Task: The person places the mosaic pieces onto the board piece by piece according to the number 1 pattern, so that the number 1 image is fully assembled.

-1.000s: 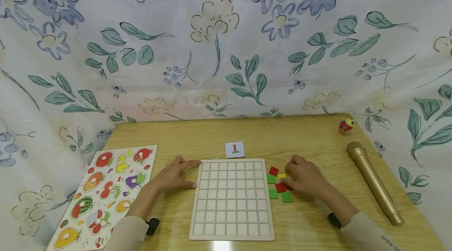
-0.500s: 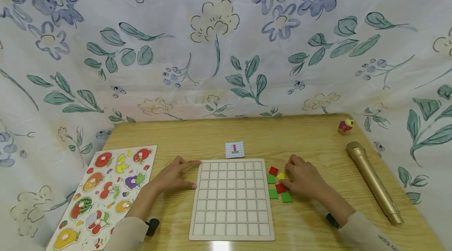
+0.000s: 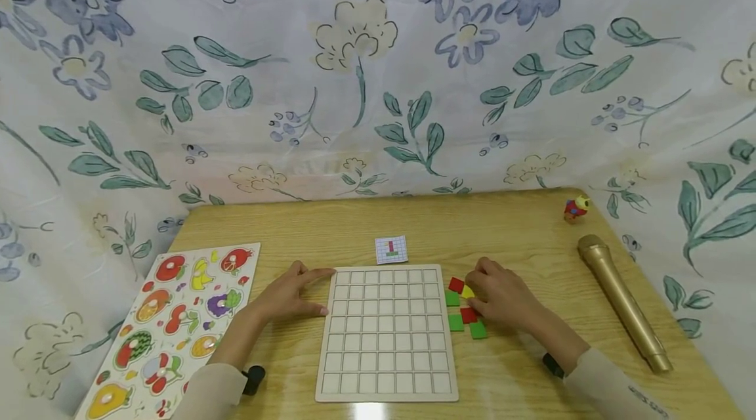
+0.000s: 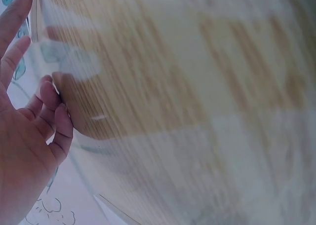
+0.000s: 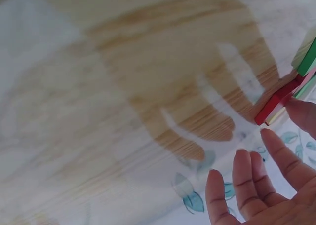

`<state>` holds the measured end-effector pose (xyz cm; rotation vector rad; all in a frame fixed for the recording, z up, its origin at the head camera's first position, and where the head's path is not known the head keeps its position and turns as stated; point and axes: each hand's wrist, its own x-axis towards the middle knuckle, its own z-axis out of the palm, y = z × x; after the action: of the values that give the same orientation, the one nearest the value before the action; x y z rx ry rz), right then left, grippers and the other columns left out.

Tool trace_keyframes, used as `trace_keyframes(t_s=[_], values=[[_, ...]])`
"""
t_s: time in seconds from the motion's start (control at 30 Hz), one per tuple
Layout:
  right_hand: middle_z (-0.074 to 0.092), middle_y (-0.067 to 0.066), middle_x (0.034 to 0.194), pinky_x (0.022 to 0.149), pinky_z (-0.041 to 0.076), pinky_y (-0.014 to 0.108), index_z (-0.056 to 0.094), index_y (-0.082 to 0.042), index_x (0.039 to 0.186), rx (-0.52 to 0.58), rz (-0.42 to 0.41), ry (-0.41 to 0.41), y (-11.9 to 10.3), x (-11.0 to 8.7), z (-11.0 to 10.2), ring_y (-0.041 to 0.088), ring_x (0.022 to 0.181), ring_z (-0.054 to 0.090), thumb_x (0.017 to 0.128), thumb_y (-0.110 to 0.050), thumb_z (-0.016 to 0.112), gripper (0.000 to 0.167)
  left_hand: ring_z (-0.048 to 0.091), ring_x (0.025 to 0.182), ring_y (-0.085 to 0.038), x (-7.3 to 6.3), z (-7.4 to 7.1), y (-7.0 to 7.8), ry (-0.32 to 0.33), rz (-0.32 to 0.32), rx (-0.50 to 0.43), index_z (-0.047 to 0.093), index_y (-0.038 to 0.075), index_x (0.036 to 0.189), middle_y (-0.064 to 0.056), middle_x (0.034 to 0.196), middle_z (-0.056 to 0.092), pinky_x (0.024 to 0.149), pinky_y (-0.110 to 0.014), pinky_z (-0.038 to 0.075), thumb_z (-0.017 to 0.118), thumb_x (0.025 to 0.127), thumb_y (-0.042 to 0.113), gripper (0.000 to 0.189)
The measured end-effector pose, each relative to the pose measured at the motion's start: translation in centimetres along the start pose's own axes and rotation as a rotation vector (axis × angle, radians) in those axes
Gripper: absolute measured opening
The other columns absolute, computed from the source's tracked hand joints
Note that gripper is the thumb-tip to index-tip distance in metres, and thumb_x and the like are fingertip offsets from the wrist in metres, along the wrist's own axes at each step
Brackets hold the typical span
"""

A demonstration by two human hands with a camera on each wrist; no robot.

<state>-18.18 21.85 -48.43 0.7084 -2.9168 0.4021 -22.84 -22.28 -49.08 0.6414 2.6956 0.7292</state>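
A pale wooden grid board [image 3: 387, 325] lies in front of me on the table. My left hand [image 3: 289, 293] touches its left edge with thumb and index finger spread apart. At the board's right side my right hand [image 3: 502, 293] reaches over loose square tiles, its fingertips right at a yellow tile [image 3: 467, 291] that they partly cover. Around it lie a red tile [image 3: 456, 285], another red tile [image 3: 468, 315] and several green tiles, one green tile [image 3: 478, 330] nearest me. In the right wrist view the thumb meets a red tile [image 5: 276, 100], with the other fingers extended.
A small card [image 3: 391, 250] with a coloured grid pattern lies behind the board. On the left is a fruit puzzle board [image 3: 168, 328]. A gold microphone [image 3: 624, 302] lies at the right, with a small red and yellow figure [image 3: 575, 209] behind it.
My right hand has shifted slightly left, farther over the yellow tile, which has turned a little. A red tile near its fingers has become hidden. The left hand stays at the board.
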Motion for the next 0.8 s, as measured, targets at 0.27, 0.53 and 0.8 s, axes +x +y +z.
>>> trace_keyframes(t_s=[0.27,0.53,0.8], values=[[0.049,-0.001,0.094,0.061,0.036,0.025,0.073,-0.011,0.1,0.014,0.008,-0.027,-0.07,0.33,0.27,0.011,0.077,0.043,0.079,-0.023,0.082,0.026,0.037,0.077,-0.017,-0.12,-0.01,-0.04,0.005,0.01,0.003,0.051,0.03,0.146,-0.006,0.098,0.039,0.065,-0.031,0.032,0.08,0.077,0.051,0.078],[0.051,0.0,0.096,0.061,0.037,0.025,0.072,-0.013,0.099,0.007,-0.012,-0.013,-0.03,0.34,0.45,0.01,0.079,0.044,0.08,-0.022,0.082,0.023,0.037,0.077,-0.017,-0.04,0.02,-0.08,0.001,-0.002,-0.001,0.051,0.031,0.145,-0.006,0.098,0.038,0.065,-0.032,0.032,0.081,0.077,0.052,0.078],[0.051,-0.001,0.094,0.063,0.04,0.029,0.072,-0.01,0.094,0.001,0.0,-0.001,-0.06,0.28,0.46,0.011,0.08,0.046,0.079,-0.021,0.082,0.021,0.037,0.077,-0.016,-0.09,0.01,0.07,0.005,0.005,0.0,0.051,0.03,0.145,-0.006,0.098,0.039,0.066,-0.032,0.032,0.08,0.077,0.052,0.077]])
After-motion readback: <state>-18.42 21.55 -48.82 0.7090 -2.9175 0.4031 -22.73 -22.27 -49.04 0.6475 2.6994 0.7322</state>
